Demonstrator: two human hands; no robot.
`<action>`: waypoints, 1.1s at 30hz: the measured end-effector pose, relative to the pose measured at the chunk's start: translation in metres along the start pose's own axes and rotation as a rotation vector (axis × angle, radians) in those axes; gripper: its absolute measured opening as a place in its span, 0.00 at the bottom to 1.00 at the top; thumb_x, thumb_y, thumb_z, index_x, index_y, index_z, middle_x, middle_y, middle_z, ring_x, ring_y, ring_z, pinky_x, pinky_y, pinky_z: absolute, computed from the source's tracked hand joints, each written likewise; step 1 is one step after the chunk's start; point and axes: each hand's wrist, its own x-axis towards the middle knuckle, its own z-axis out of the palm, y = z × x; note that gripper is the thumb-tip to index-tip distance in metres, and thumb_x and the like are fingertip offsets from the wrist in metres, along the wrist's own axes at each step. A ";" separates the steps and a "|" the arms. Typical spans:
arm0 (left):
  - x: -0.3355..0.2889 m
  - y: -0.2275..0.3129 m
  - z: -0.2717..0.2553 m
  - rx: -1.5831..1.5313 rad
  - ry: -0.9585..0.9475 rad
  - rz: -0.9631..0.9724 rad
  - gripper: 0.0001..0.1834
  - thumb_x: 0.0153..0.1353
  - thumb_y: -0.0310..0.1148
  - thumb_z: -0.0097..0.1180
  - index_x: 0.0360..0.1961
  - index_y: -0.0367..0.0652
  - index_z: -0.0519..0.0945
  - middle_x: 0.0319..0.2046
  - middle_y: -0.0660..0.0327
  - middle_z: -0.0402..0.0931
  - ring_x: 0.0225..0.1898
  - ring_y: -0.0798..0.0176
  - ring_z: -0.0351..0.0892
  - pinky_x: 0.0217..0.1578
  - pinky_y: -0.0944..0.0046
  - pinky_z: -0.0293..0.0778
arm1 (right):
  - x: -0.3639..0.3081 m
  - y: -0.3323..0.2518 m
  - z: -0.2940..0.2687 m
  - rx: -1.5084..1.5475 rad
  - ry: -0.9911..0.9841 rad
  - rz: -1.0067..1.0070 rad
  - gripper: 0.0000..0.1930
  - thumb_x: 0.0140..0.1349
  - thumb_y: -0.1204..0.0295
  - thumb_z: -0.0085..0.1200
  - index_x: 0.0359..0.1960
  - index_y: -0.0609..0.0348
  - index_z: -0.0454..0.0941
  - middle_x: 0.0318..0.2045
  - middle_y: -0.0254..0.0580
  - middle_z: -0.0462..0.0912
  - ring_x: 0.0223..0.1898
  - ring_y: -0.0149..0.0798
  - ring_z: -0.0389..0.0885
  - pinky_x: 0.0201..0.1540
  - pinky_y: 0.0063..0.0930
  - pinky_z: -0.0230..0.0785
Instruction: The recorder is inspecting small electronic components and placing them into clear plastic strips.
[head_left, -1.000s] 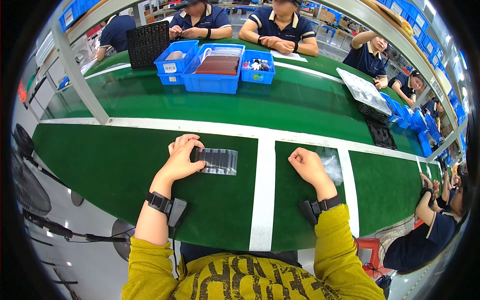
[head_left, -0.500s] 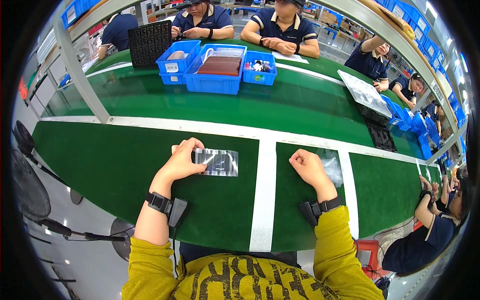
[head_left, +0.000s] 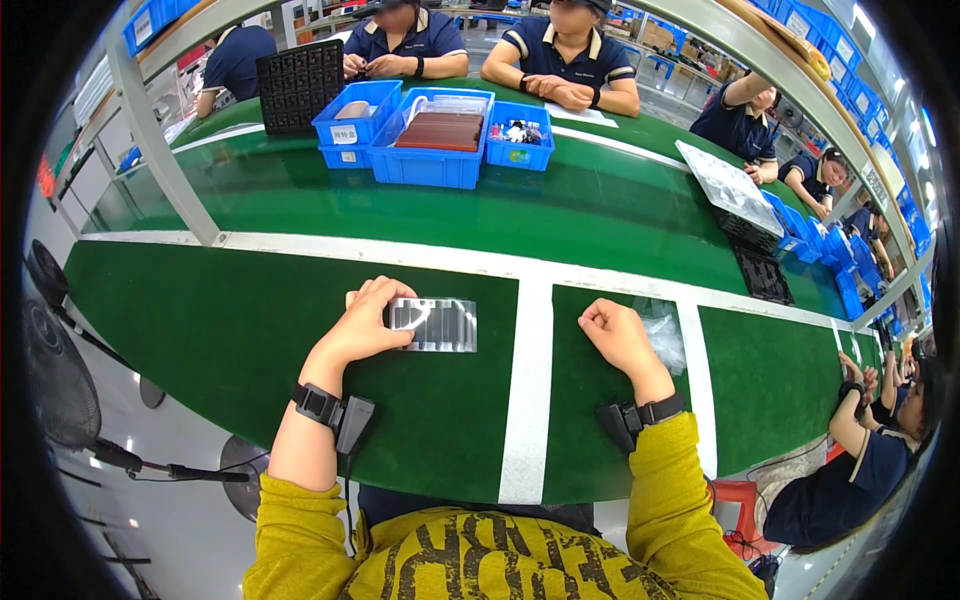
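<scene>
My left hand [head_left: 366, 322] grips the left end of a clear rectangular plastic sheet [head_left: 445, 326], thumb on the near side and fingers around the far corner. The sheet is flat and shiny, with pale tab-like marks along its long edges and green showing through. It lies on or just above the green work mat [head_left: 420, 420]. My right hand [head_left: 618, 335] rests on the mat across a white strip, its fingers curled together, and nothing shows in them. Crumpled clear plastic film [head_left: 664, 338] lies just right of that hand, partly hidden by it.
White strips [head_left: 527, 400] divide the mat. Beyond stand blue bins [head_left: 430, 165], one with brown flat pieces, and a black tray [head_left: 300, 88]. A metal post [head_left: 165, 150] rises at left. Co-workers [head_left: 570, 60] sit across the table, and another person [head_left: 850, 470] is at right.
The glare on the clear sheet has shifted, as if it tilted slightly in my left hand. My right hand stays where it was.
</scene>
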 end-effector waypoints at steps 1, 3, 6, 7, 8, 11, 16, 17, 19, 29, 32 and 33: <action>-0.001 0.000 0.000 -0.002 0.010 0.005 0.24 0.35 0.32 0.60 0.40 0.47 0.74 0.34 0.64 0.69 0.43 0.62 0.65 0.50 0.62 0.54 | 0.000 -0.001 0.000 -0.002 -0.002 0.005 0.06 0.52 0.71 0.55 0.25 0.61 0.74 0.13 0.39 0.71 0.16 0.37 0.69 0.22 0.30 0.62; -0.001 0.001 0.000 -0.004 0.020 0.012 0.24 0.35 0.31 0.60 0.40 0.46 0.73 0.35 0.64 0.70 0.42 0.62 0.65 0.50 0.61 0.56 | -0.001 0.000 0.000 0.002 -0.002 0.003 0.06 0.52 0.71 0.55 0.25 0.61 0.74 0.13 0.39 0.71 0.16 0.37 0.69 0.22 0.30 0.62; -0.001 0.005 0.000 -0.066 -0.034 -0.127 0.23 0.38 0.27 0.60 0.41 0.45 0.72 0.37 0.64 0.70 0.42 0.64 0.66 0.48 0.60 0.61 | -0.001 0.001 0.000 0.009 0.002 -0.003 0.06 0.52 0.71 0.55 0.25 0.61 0.74 0.12 0.39 0.71 0.15 0.37 0.69 0.21 0.30 0.61; 0.000 0.001 -0.001 -0.263 -0.051 -0.070 0.22 0.40 0.24 0.59 0.41 0.43 0.71 0.36 0.64 0.71 0.40 0.66 0.67 0.45 0.62 0.64 | -0.001 0.000 0.000 0.014 0.006 -0.010 0.06 0.52 0.72 0.55 0.25 0.61 0.74 0.12 0.39 0.71 0.15 0.37 0.68 0.21 0.30 0.61; 0.001 -0.002 0.000 -0.461 -0.067 -0.011 0.21 0.42 0.21 0.59 0.41 0.42 0.71 0.36 0.64 0.71 0.39 0.68 0.68 0.43 0.64 0.67 | -0.001 0.001 0.000 0.014 0.005 -0.009 0.06 0.52 0.72 0.55 0.25 0.61 0.74 0.12 0.39 0.71 0.15 0.37 0.68 0.21 0.30 0.61; 0.001 -0.007 0.003 -0.664 -0.038 0.034 0.20 0.45 0.15 0.57 0.41 0.41 0.70 0.34 0.66 0.71 0.37 0.72 0.70 0.41 0.70 0.69 | 0.003 0.003 0.002 0.000 -0.017 0.001 0.06 0.52 0.71 0.55 0.25 0.62 0.74 0.14 0.38 0.73 0.16 0.34 0.70 0.23 0.28 0.63; 0.001 0.001 0.005 -0.892 -0.074 0.020 0.18 0.45 0.13 0.57 0.37 0.41 0.70 0.33 0.65 0.71 0.38 0.71 0.71 0.38 0.71 0.71 | 0.005 -0.011 0.018 0.516 -0.192 -0.057 0.16 0.54 0.77 0.55 0.45 0.63 0.71 0.42 0.40 0.76 0.46 0.34 0.74 0.47 0.26 0.69; 0.001 -0.002 0.006 -0.906 -0.067 0.004 0.18 0.44 0.13 0.57 0.35 0.41 0.70 0.33 0.65 0.71 0.37 0.72 0.72 0.37 0.71 0.72 | 0.003 -0.023 0.025 0.562 -0.275 -0.100 0.23 0.53 0.78 0.55 0.52 0.62 0.67 0.50 0.43 0.72 0.55 0.38 0.68 0.55 0.32 0.63; 0.000 -0.005 0.007 -0.928 -0.058 0.014 0.16 0.43 0.13 0.57 0.33 0.41 0.71 0.33 0.66 0.71 0.36 0.72 0.72 0.37 0.71 0.71 | -0.005 -0.049 0.043 0.547 -0.364 -0.172 0.29 0.53 0.74 0.56 0.58 0.59 0.61 0.59 0.47 0.62 0.63 0.42 0.57 0.60 0.37 0.57; -0.003 0.012 0.006 -0.846 -0.197 0.069 0.19 0.45 0.14 0.46 0.41 0.41 0.71 0.44 0.61 0.73 0.46 0.68 0.70 0.47 0.66 0.66 | -0.004 -0.082 0.087 -0.183 -0.101 -0.519 0.27 0.53 0.67 0.55 0.53 0.67 0.64 0.53 0.56 0.65 0.60 0.56 0.59 0.60 0.49 0.52; -0.005 0.010 0.008 -0.825 -0.184 0.112 0.23 0.45 0.13 0.44 0.44 0.41 0.70 0.46 0.60 0.72 0.50 0.66 0.69 0.49 0.65 0.65 | -0.008 -0.096 0.095 -0.218 -0.100 -0.468 0.29 0.52 0.66 0.56 0.54 0.70 0.63 0.52 0.59 0.66 0.59 0.56 0.60 0.59 0.49 0.53; -0.004 0.009 0.010 -0.830 -0.176 0.125 0.23 0.44 0.12 0.44 0.44 0.41 0.70 0.46 0.61 0.72 0.50 0.65 0.69 0.50 0.64 0.65 | -0.008 -0.096 0.096 -0.219 -0.101 -0.469 0.29 0.52 0.66 0.56 0.54 0.70 0.63 0.52 0.59 0.66 0.59 0.56 0.60 0.59 0.49 0.53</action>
